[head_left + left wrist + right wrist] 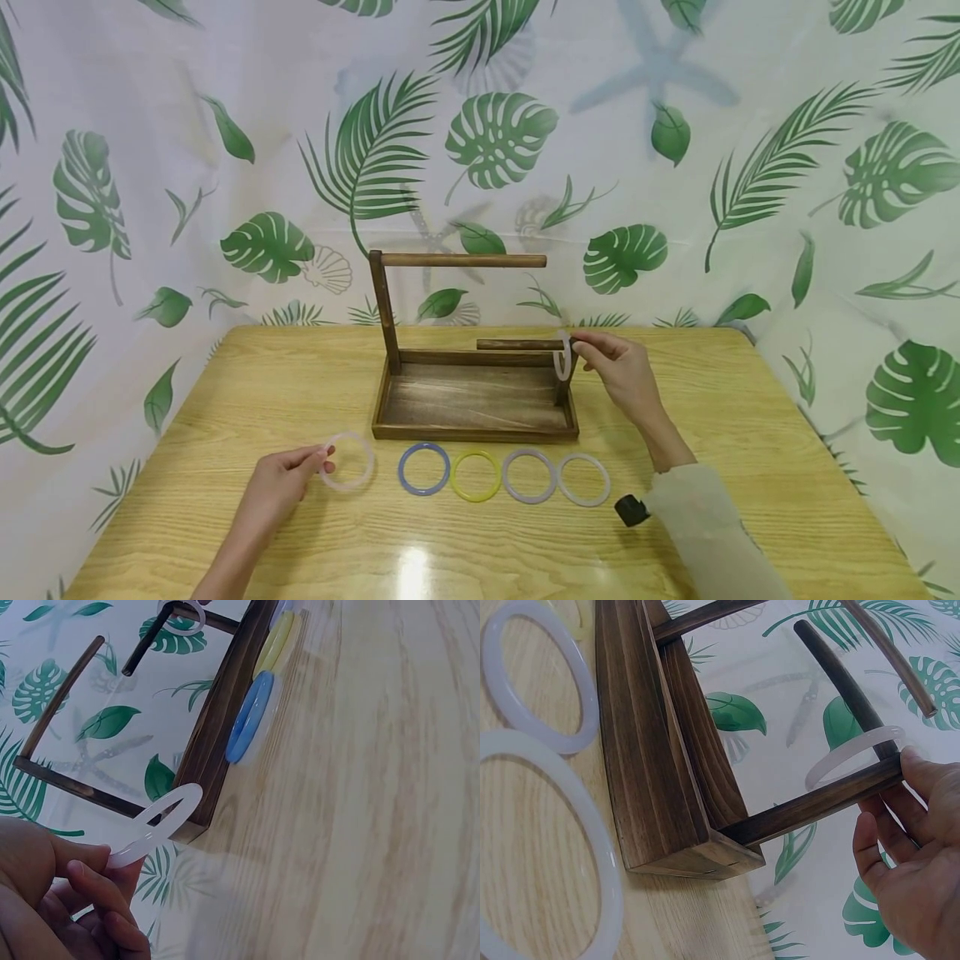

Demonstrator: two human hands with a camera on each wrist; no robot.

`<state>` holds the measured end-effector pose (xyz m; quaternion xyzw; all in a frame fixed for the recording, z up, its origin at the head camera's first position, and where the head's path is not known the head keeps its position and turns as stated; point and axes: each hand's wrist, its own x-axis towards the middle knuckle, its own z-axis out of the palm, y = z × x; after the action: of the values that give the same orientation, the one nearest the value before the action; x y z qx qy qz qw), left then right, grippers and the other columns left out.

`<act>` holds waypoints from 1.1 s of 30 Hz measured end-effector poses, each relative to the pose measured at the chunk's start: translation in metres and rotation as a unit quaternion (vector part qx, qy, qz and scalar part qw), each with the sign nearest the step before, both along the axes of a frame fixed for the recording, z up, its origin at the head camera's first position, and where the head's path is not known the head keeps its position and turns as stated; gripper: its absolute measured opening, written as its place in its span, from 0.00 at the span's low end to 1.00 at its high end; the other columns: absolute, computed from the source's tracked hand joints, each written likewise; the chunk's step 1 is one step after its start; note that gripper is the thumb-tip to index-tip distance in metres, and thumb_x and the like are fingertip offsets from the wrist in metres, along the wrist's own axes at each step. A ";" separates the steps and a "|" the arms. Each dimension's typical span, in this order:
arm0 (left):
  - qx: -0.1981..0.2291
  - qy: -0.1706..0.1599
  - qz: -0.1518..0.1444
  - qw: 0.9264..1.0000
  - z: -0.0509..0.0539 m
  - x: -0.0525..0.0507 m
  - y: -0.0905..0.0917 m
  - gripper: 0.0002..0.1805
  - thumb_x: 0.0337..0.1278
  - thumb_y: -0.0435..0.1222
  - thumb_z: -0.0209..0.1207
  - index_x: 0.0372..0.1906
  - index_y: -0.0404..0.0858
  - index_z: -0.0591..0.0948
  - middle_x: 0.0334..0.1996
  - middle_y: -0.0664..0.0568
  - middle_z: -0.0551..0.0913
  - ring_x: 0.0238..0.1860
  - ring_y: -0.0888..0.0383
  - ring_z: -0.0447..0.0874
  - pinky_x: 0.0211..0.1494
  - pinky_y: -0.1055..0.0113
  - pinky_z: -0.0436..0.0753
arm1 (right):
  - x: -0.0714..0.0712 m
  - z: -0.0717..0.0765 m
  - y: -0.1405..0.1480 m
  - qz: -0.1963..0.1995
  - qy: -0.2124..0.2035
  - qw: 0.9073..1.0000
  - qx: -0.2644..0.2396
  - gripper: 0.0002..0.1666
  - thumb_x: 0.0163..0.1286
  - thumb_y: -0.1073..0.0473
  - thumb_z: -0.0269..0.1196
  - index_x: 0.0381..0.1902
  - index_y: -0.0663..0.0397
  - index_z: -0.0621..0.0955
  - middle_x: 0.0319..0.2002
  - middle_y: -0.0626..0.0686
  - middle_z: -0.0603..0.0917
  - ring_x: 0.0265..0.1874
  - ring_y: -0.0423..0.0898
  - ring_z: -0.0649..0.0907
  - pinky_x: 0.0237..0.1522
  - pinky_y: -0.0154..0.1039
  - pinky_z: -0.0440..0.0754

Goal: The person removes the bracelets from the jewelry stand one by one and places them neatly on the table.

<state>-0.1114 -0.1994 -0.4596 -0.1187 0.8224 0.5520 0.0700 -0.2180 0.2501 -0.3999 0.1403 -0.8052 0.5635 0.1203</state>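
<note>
My left hand (281,483) pinches a pale pink bangle (371,462) between thumb and fingers, left of a dark wooden stand (476,434). In the left wrist view that bangle (169,825) tilts past the stand's front corner. At the stand's right side, my right hand (618,367) holds the top of the short post, thumb above and fingers beneath. A whitish bangle (558,367) hangs around the lower bar (513,344), close against this post. The right wrist view shows the thumb beside that bangle (847,754); whether they touch is hard to tell.
Before the stand, a row of bangles lies on the table (300,550): blue (402,479), yellow (476,499), pale lilac (529,501) and white (585,503). A higher bar (465,261) rises from the stand's left post. Behind hangs a leaf-patterned cloth (300,167).
</note>
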 end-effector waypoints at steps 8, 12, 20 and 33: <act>-0.003 0.000 -0.003 1.000 -0.004 -0.001 0.004 0.19 0.77 0.36 0.56 0.62 0.27 0.81 0.38 0.48 0.91 0.15 0.65 0.57 0.17 0.73 0.57 | -0.001 -0.001 0.000 0.002 0.005 1.000 -0.006 0.15 0.77 0.67 0.63 0.55 0.73 0.84 0.46 0.65 0.88 0.32 0.33 0.82 0.36 0.28 0.84; -0.003 0.002 -0.001 1.000 -0.006 -0.002 0.007 0.19 0.76 0.36 0.56 0.61 0.28 0.82 0.36 0.48 0.91 0.15 0.66 0.57 0.16 0.74 0.56 | -0.001 -0.002 0.000 0.001 0.002 1.000 -0.008 0.15 0.77 0.67 0.63 0.55 0.73 0.84 0.45 0.61 0.89 0.32 0.33 0.82 0.36 0.29 0.84; -0.020 0.005 -0.001 1.000 -0.009 -0.006 0.012 0.19 0.75 0.37 0.58 0.60 0.28 0.83 0.34 0.49 0.90 0.15 0.65 0.58 0.16 0.74 0.57 | 0.000 -0.001 0.001 0.002 -0.001 1.000 -0.014 0.15 0.76 0.67 0.63 0.55 0.73 0.84 0.44 0.54 0.90 0.33 0.34 0.81 0.36 0.29 0.84; -0.034 0.002 -0.013 0.999 -0.009 -0.007 0.015 0.20 0.75 0.38 0.57 0.61 0.28 0.83 0.38 0.48 0.91 0.17 0.63 0.59 0.18 0.72 0.58 | 0.000 0.000 0.001 0.007 0.003 1.000 -0.018 0.15 0.76 0.66 0.64 0.54 0.72 0.85 0.44 0.55 0.90 0.34 0.35 0.81 0.37 0.29 0.84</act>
<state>-0.1187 -0.1842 -0.4685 -0.1093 0.8424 0.5228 0.0717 -0.2177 0.2506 -0.3998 0.1454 -0.7933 0.5787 0.1208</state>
